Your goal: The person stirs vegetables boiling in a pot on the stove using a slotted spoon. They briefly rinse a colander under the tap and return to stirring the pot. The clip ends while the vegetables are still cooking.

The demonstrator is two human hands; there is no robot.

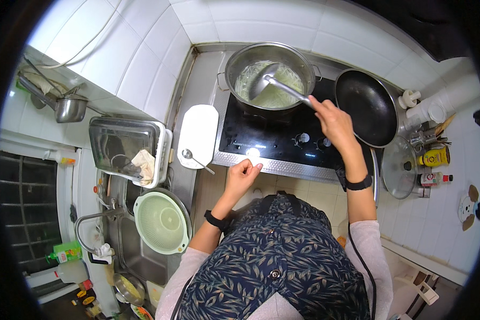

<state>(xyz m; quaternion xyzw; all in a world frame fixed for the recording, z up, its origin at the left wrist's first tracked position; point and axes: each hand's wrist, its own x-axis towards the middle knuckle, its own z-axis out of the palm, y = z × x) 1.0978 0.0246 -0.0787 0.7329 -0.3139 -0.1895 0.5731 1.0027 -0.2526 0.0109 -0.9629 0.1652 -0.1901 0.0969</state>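
Observation:
My right hand [333, 123] grips the handle of a metal spatula [267, 80], whose broad head is over the inside of a large steel pot [273, 103]. Pale, thin shreds [290, 78] lie in liquid in that pot, which stands at the back left of the black glass cooktop [264, 136]. In front of the cooktop's metal edge, my left hand [242, 176] is loosely curled with nothing in it. A metal spoon [187, 154] rests on the white tray [199, 130] left of the cooktop.
A black frying pan [368, 108] is right of the pot, with a glass lid [399, 168] and bottles [434, 179] beyond. At left are a lidded dish box [124, 146], a green colander [160, 222] partly over the sink [138, 256], and a faucet [92, 216].

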